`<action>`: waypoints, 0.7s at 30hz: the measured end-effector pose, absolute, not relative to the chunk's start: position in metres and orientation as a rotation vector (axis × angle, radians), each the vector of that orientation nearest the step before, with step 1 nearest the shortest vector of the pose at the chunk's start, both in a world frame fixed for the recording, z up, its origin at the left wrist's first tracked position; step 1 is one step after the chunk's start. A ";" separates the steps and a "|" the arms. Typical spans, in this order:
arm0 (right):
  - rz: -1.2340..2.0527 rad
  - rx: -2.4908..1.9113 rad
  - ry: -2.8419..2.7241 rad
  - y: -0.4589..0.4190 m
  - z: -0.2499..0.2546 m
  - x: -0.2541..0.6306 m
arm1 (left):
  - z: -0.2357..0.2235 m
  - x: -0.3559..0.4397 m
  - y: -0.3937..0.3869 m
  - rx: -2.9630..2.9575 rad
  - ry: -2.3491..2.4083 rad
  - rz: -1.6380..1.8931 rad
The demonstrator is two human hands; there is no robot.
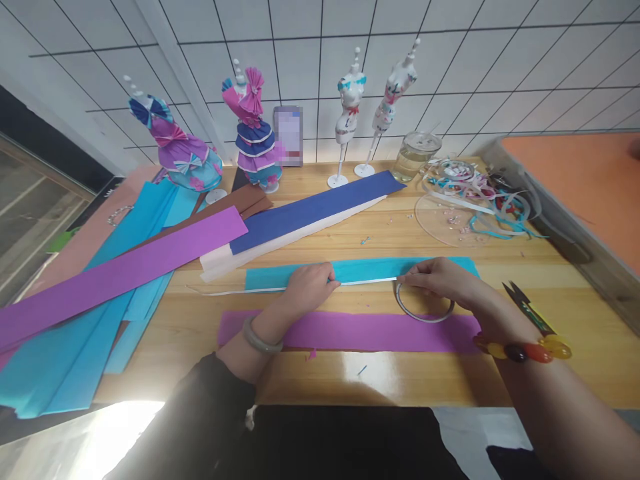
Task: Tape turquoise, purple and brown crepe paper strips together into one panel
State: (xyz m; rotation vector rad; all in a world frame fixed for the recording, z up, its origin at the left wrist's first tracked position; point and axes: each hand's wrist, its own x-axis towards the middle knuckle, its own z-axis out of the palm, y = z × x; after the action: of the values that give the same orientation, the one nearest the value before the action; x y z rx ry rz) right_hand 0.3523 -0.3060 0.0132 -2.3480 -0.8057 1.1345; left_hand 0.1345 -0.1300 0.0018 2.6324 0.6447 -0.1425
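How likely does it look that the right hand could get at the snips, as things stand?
Probably yes: the snips lie close beside the right wrist, their blades uncovered. The right hand would likely have to release the white strip first.

White tiled wall point(460, 40) with dark joints rises behind the bench's back edge; a pale upright strip point(183, 73) crosses it towards the left; the pale wooden bench point(575, 287) shines near its front edge; an orange surface point(570, 173) flanks its right edge; bright light point(135, 427) glares below the front-left corner.
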 end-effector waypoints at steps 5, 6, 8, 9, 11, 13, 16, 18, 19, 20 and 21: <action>1.152 -2.364 -0.846 -0.303 0.016 0.353 | 0.002 0.135 -0.130 2.634 0.641 -0.146; 1.152 -2.377 -0.856 -0.301 0.017 0.353 | 0.002 0.135 -0.130 2.635 0.640 -0.142; 1.118 -2.417 -0.888 -0.299 0.020 0.354 | 0.002 0.135 -0.131 2.638 0.642 -0.138; 1.091 -2.439 -0.903 -0.298 0.021 0.354 | 0.002 0.135 -0.131 2.638 0.642 -0.138; 1.062 -2.466 -0.913 -0.297 0.023 0.355 | 0.002 0.135 -0.131 2.637 0.643 -0.137; 1.106 -2.444 -0.889 -0.298 0.024 0.355 | 0.002 0.134 -0.131 2.634 0.644 -0.135; 1.208 -2.366 -0.853 -0.299 0.024 0.355 | 0.002 0.134 -0.131 2.631 0.642 -0.140; 1.245 -2.335 -0.850 -0.301 0.023 0.355 | 0.002 0.134 -0.130 2.637 0.634 -0.142; 1.254 -2.327 -0.854 -0.301 0.023 0.356 | 0.002 0.134 -0.130 2.640 0.631 -0.141; 1.260 -2.320 -0.862 -0.301 0.022 0.357 | 0.002 0.134 -0.130 2.643 0.628 -0.140; 1.264 -2.312 -0.872 -0.302 0.022 0.358 | 0.002 0.134 -0.130 2.646 0.626 -0.139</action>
State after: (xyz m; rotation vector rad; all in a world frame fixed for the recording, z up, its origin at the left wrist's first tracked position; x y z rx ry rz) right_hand 0.3577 -0.3015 0.0219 -2.3122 -0.8719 1.2641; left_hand 0.1340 -0.1301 0.0022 2.6455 0.6258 -0.1385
